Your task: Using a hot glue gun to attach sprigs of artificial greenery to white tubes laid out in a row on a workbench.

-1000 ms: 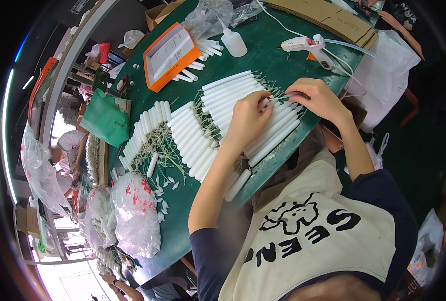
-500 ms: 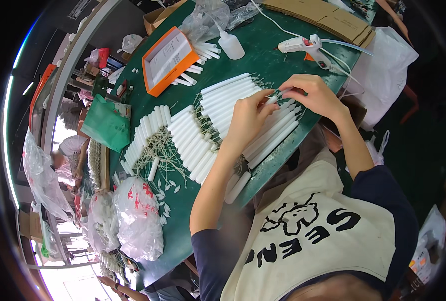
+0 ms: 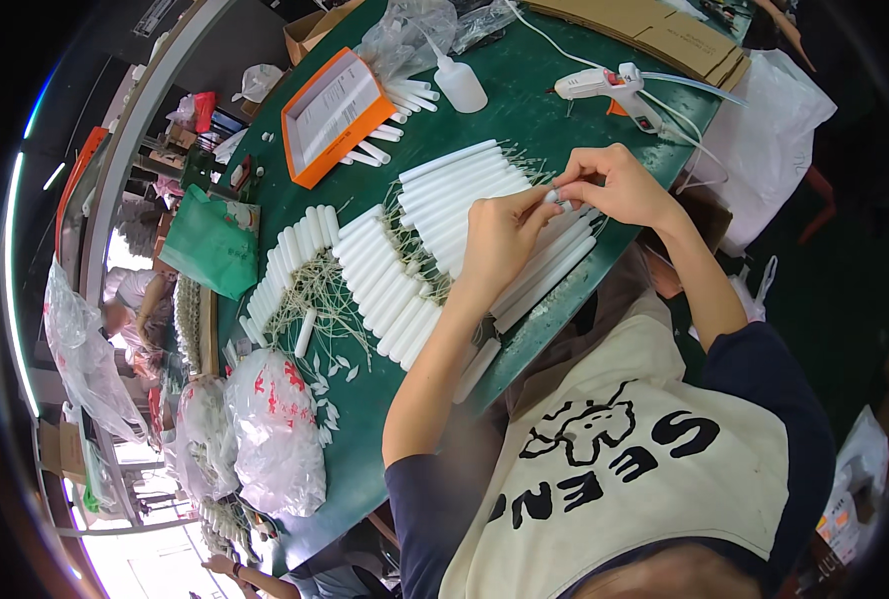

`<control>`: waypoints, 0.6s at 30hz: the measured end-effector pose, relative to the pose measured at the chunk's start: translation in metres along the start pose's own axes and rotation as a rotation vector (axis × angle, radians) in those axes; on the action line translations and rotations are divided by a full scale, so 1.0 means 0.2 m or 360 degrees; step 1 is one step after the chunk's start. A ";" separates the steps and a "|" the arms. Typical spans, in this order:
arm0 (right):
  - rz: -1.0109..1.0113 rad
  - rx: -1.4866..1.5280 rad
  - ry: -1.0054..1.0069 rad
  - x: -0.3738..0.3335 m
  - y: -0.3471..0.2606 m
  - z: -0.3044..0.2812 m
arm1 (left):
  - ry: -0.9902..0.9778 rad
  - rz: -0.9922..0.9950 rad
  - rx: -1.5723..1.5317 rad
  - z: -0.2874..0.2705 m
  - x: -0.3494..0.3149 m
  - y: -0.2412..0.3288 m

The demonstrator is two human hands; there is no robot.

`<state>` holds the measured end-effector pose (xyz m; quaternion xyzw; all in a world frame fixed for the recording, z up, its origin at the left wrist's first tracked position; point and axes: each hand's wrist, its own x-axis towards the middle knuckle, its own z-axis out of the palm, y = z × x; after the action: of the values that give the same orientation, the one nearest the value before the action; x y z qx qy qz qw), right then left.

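Note:
My left hand (image 3: 502, 238) and my right hand (image 3: 616, 187) meet fingertip to fingertip over the near right part of the table. Between them is a small white piece (image 3: 552, 197), pinched by both; its exact shape is mostly covered by my fingers. Beneath the hands lies a row of long white candle-like tubes (image 3: 546, 282), tips toward my right hand. To the left is another row of white tubes (image 3: 454, 185) with thin wires at their ends. Shorter white tubes (image 3: 379, 285) with tangled wires (image 3: 314, 290) lie farther left.
Loose small white flame-shaped pieces (image 3: 330, 409) lie beside a filled plastic bag (image 3: 277, 439). An orange box (image 3: 309, 170), a white squeeze bottle (image 3: 461, 88) and a glue gun (image 3: 604, 88) with its cord stand toward the back. Flattened cardboard (image 3: 644, 40) covers the far edge.
My hands have come together, and the fingertips now meet around the small white piece. The right hand has shifted slightly left. The tubes on the table have stayed put.

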<state>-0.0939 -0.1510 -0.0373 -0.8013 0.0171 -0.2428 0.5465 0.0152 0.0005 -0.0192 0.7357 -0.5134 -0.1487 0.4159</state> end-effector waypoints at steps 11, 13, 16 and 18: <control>0.0501 0.0062 -0.0163 0.04 -0.05 0.00 | 0.0203 0.0267 0.0124 0.04 0.00 -0.05; 0.0566 0.0084 -0.0082 0.05 -0.06 0.01 | 0.0226 0.0261 0.0137 0.04 0.00 -0.04; 0.0459 0.0118 -0.0050 0.03 -0.04 0.02 | 0.0208 0.0251 0.0194 0.03 0.01 -0.03; 0.0327 0.0044 -0.0068 0.01 -0.06 0.02 | 0.0223 0.0301 0.0138 0.02 0.01 -0.04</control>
<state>-0.0936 -0.1437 -0.0273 -0.7927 0.0842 -0.1685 0.5798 0.0190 -0.0014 -0.0277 0.7099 -0.5563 -0.0347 0.4307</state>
